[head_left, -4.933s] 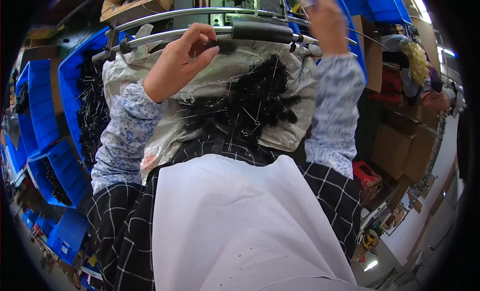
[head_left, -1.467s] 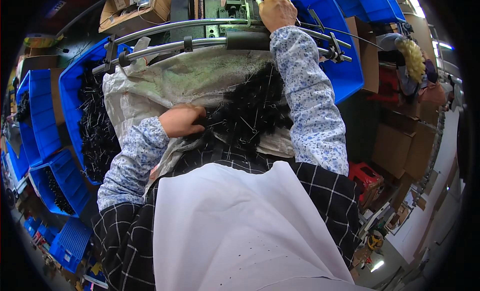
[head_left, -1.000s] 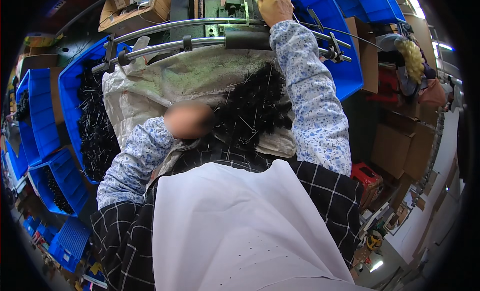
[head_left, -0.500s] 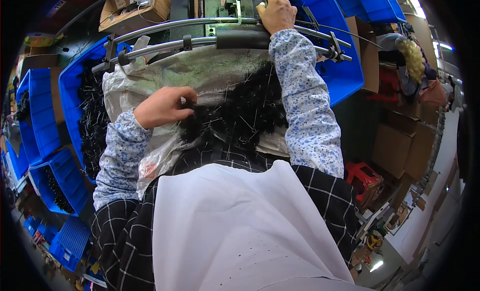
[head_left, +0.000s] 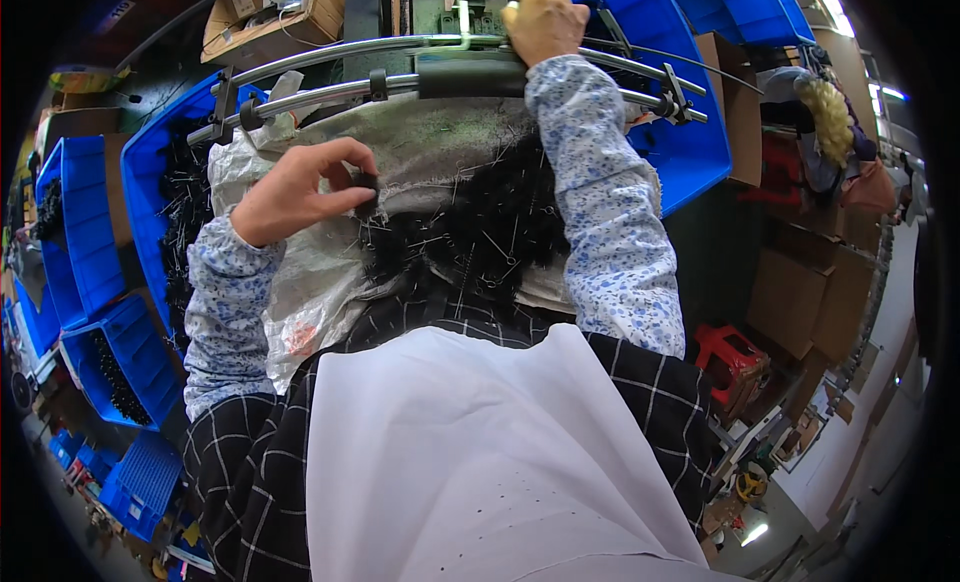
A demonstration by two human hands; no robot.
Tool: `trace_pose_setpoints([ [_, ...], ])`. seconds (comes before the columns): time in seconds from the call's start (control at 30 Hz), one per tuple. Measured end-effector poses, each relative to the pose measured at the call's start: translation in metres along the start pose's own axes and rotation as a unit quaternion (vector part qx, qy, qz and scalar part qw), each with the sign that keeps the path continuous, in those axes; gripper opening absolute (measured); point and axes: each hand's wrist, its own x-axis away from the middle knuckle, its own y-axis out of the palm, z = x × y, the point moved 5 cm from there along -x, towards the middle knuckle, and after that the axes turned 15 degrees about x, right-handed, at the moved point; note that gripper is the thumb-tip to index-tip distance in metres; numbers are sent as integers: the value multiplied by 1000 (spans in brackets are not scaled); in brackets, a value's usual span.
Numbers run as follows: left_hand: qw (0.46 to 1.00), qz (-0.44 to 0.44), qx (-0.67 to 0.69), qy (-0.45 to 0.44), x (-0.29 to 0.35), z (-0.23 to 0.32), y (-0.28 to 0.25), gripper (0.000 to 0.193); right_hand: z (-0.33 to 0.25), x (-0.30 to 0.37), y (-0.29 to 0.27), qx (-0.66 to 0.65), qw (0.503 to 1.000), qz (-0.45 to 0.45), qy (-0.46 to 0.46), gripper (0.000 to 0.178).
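My left hand [head_left: 305, 192] is over the left side of a pale woven sack [head_left: 320, 252] spread across my lap. Its thumb and fingers pinch a small dark bristly piece, probably one of the black wire brushes. A heap of black bristle brushes [head_left: 500, 217] with thin looped wire stems lies on the sack to the right of this hand. My right hand [head_left: 545, 24] is at the machine [head_left: 430, 12] at the far side, fingers curled down at its metal head. What those fingers hold, if anything, is hidden.
Two curved metal rails [head_left: 330, 97] cross in front of the machine, one with a black sleeve [head_left: 470, 80]. A blue bin [head_left: 140, 182] of black brushes stands at the left, another blue bin [head_left: 690, 132] at the right. A red stool [head_left: 730, 367] is at the lower right.
My left hand has lifted away from the heap, up and to the left, with a dark bristly piece now in its pinch. My right hand has shifted slightly left at the machine.
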Motion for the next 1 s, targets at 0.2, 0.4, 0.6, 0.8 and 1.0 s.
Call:
trace_pose_setpoints([
  [0.2, 992, 48, 111, 28, 2, -11, -17, 24, 69, 0, 27, 27, 998, 42, -46, 26],
  [0.4, 972, 47, 230, 34, -10, -21, -16, 26, 79, -35, 15, 7, 988, -147, -36, 27],
  [0.6, 962, 51, 248, 101, -19, -7, -5, 22, 138, -37, -62, 86, 995, -22, 52, 19],
  [0.8, 932, 173, 224, 226, -46, 14, 21, 25, -10, 30, -124, -222, 899, -369, -83, 31],
  [1.0, 922, 253, 199, 215, -39, 16, 24, 27, -49, 56, -117, -300, 908, -238, -169, 28],
])
